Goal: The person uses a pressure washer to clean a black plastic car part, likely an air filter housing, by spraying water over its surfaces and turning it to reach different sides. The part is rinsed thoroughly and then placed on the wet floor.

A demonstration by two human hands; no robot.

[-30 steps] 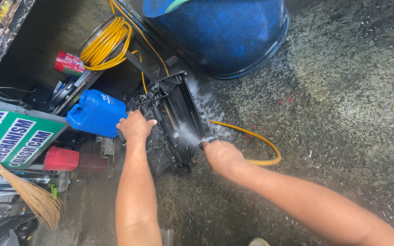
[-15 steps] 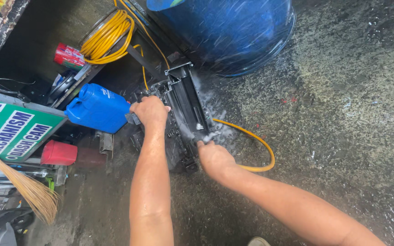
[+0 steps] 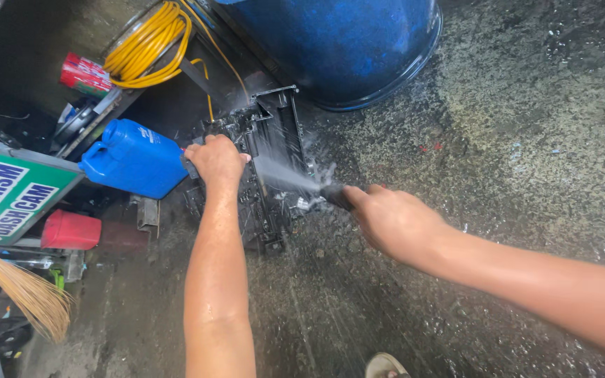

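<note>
Black plastic frame [image 3: 269,168] stands on edge on the wet concrete floor [image 3: 498,140], just in front of the big blue barrel [image 3: 337,42]. Your left hand [image 3: 215,159] is closed over its upper edge, fingers curled tight. Your right hand [image 3: 390,220] is wrapped around a dark spray nozzle [image 3: 335,196] throwing water onto the frame. Beside your left hand sits a blue jug [image 3: 133,157]; further left, a green-and-white sign [image 3: 5,192], a red tub [image 3: 70,231] and coiled yellow hose [image 3: 145,45].
</note>
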